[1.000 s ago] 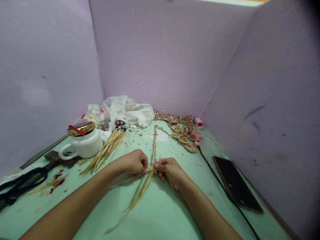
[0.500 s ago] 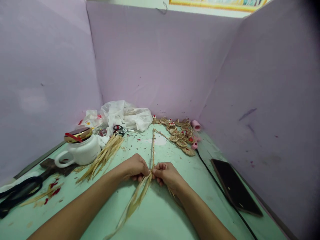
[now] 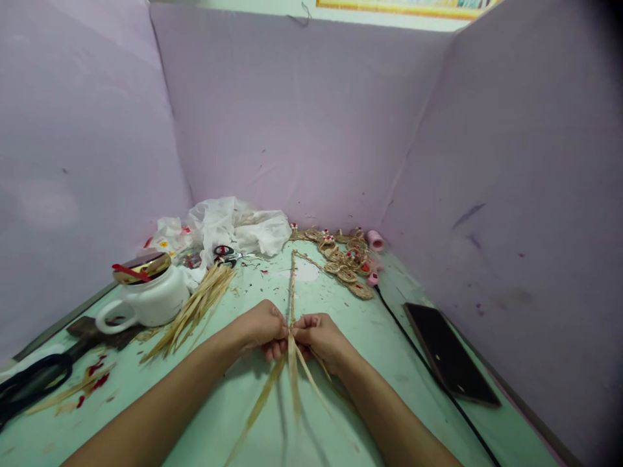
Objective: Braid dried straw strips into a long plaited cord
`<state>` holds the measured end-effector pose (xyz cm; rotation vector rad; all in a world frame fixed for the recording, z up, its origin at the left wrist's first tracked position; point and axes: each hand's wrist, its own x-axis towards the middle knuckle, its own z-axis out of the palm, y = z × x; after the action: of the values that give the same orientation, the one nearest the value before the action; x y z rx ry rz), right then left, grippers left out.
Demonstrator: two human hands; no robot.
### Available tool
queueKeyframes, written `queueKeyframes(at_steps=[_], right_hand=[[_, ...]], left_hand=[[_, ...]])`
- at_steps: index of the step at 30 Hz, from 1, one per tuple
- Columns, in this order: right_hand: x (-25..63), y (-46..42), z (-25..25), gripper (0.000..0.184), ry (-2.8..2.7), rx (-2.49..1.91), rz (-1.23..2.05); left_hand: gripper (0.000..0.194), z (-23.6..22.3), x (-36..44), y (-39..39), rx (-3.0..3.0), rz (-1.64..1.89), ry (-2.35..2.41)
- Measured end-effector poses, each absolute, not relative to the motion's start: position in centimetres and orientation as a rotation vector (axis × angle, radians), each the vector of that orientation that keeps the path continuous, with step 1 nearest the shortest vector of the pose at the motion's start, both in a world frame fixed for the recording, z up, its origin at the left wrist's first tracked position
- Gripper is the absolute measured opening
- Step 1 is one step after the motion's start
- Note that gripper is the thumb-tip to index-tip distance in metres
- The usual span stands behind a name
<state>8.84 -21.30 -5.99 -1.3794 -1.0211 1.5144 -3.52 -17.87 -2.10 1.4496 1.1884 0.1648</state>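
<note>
A thin straw-coloured braid (image 3: 293, 285) runs away from me over the green table, bends at its far end and slants toward the woven pieces on the right. Both hands meet at the near end of the braid. My left hand (image 3: 265, 331) is closed, its fingertips pinching the strands from the left. From the right, my right hand (image 3: 318, 337) pinches the same spot between thumb and forefinger. Loose flat fibre strands (image 3: 293, 376) fan out below the fingers toward me. The exact crossing of the strands is hidden by the fingertips.
Left stand a white lidded mug (image 3: 156, 298), a bundle of dry strips (image 3: 197, 308) and large dark-handled scissors (image 3: 36, 383). Small scissors (image 3: 224, 254) and a white plastic bag (image 3: 238, 224) lie behind. Rightward are woven pieces (image 3: 348, 259), a black cord (image 3: 413, 350) and a phone (image 3: 450, 353).
My left hand has come closer to my right at the braid's end. The loose strands have shifted from left-leaning to spread out, one now hanging rightward. The camera view has tilted up slightly.
</note>
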Motion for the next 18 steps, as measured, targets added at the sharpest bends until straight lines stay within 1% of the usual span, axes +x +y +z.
queueKeyframes(at_steps=[5, 10, 14, 18], right_hand=[[8.8, -21.2, -5.9, 0.005, -1.006, -1.376, 1.512], [9.1, -21.3, -5.7, 0.010, -1.014, -1.377, 1.511], [9.1, -21.3, -5.7, 0.009, -0.989, -1.380, 1.492], [9.0, -21.2, -6.0, 0.011, -0.952, -1.303, 1.532]], left_hand=[[0.012, -2.6, -3.4, -17.7, 1.490, 0.205, 1.287], [0.009, -2.7, -3.6, -17.6, 1.487, 0.287, 1.357], [0.008, -2.8, -3.7, -17.7, 1.367, 0.304, 1.288], [0.012, -3.2, -3.8, -17.6, 1.212, 0.245, 1.124]])
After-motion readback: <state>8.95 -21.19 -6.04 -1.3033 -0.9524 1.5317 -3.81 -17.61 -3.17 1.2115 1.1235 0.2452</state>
